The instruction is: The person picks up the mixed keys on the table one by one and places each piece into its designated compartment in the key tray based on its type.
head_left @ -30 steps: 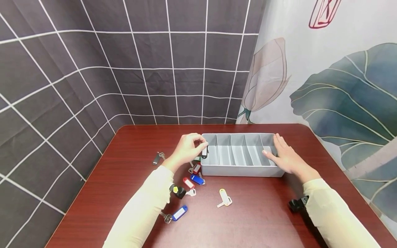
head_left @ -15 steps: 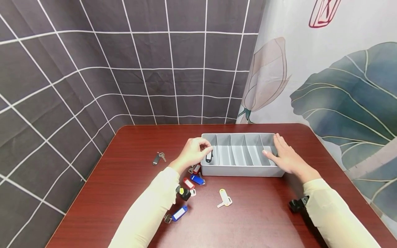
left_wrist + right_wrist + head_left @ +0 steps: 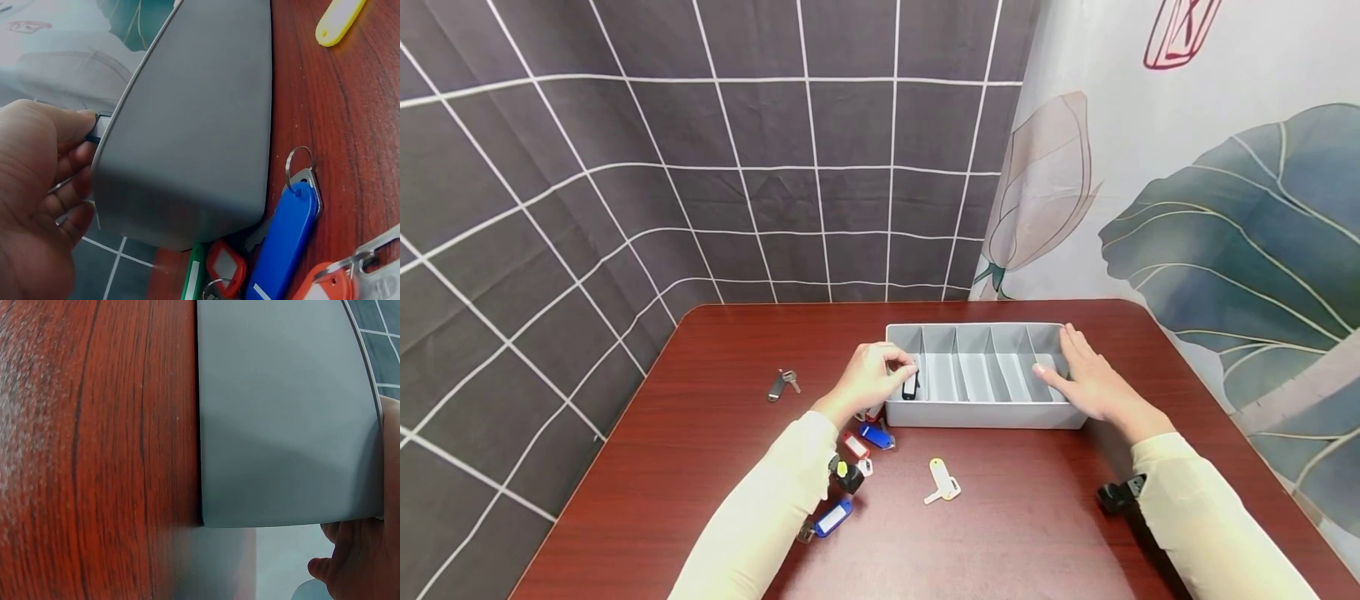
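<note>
So the left hand (image 3: pixel 874 372) has a black tag (image 3: pixel 910 385) pinched between thumb and finger, holding it in the end compartment of the grey tray (image 3: pixel 985 415), the one closest to that hand. From the head view I can't tell if the tag touches the bottom. Left wrist cam only gets a sliver of it past the fingertips, tray wall hides the rest, but it does show the other fingers loosely bent. Right hand (image 3: pixel 1093 379) is flat and spread on the tray's far end, fingers straight, thumb over the compartment there, gripping no tag. Right wrist view is basically tray wall and bench (image 3: pixel 100 450), with part of that hand at the edge. Also, left wrist shows a green tag (image 3: pixel 194 275) by the tray that the left hand covers in the head view. Just below that hand there's a blue tag (image 3: pixel 875 435) and a red tag (image 3: pixel 856 446). Only the head view has the grey tag (image 3: pixel 777 386) with its key, off to the left hand's left.
</note>
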{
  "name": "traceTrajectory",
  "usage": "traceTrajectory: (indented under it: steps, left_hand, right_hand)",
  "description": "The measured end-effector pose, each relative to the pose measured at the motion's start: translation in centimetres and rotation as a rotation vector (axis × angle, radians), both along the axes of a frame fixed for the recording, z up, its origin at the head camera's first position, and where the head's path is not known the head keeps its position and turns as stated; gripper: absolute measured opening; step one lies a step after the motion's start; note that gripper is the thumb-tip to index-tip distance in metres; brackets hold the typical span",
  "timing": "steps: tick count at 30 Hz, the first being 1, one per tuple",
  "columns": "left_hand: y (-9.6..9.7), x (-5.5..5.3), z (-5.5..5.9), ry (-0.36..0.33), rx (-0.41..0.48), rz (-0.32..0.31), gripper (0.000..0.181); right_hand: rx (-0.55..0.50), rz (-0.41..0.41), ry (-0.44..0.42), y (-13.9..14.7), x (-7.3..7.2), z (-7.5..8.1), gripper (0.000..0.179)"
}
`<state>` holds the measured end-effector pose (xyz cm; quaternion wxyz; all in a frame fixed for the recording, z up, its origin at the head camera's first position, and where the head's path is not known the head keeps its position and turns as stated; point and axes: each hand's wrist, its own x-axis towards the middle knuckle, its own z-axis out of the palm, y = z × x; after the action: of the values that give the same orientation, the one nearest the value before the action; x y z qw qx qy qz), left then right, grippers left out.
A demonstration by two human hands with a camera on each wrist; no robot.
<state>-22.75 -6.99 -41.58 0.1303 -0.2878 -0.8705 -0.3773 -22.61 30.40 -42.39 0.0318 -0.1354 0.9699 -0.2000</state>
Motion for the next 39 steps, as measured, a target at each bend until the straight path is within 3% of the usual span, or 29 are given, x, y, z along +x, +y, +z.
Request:
traceTrajectory:
  steps: [14,23,39]
  left_hand:
    - [0.0,0.0,-0.6,0.037,-0.047,-0.02,0.006]
    - [-0.2,-0.2,-0.7,0.032,-0.033,-0.025,0.008]
    - [-1.1,-0.1,0.0,0.035,-0.021,0.015,0.009]
  right_hand:
    - [-0.005,-0.002,-0.013,-0.1,0.2,0.2,0.096]
    - [-0.004,0.001,-0.003,0.0,0.1,0.0,0.096]
    - [0.001,0.004,-0.005,0.1,-0.1,-0.2,0.096]
